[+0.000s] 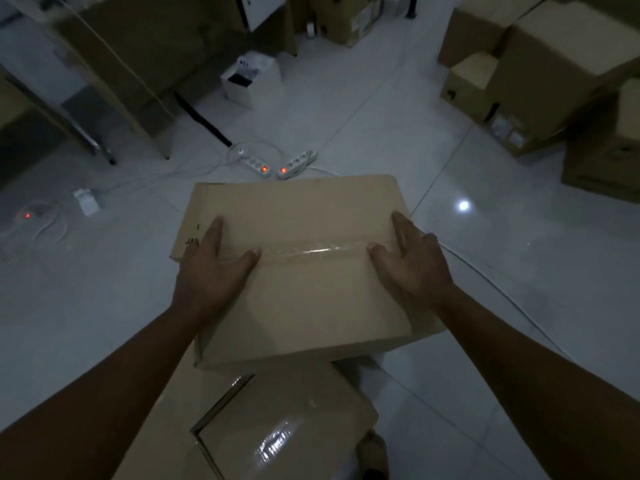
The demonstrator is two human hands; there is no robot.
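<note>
Two hands lie flat on the cardboard box [311,209], one at each end of its top. Left hand [214,268]: fingers straight, thumb spread wide along the tape seam [311,251]. Right hand [412,268]: same pose, mirrored. Neither hand curls round anything; the outer fingers go out of sight over the box's side edges. Box sits on a lower taped box [277,427] on the tiled floor [502,271]. Beyond it, two power strips [256,165] with red lit switches, near the far edge. Stacked boxes [554,64] stand well apart, right. Box long axis and seam run left to right.
</note>
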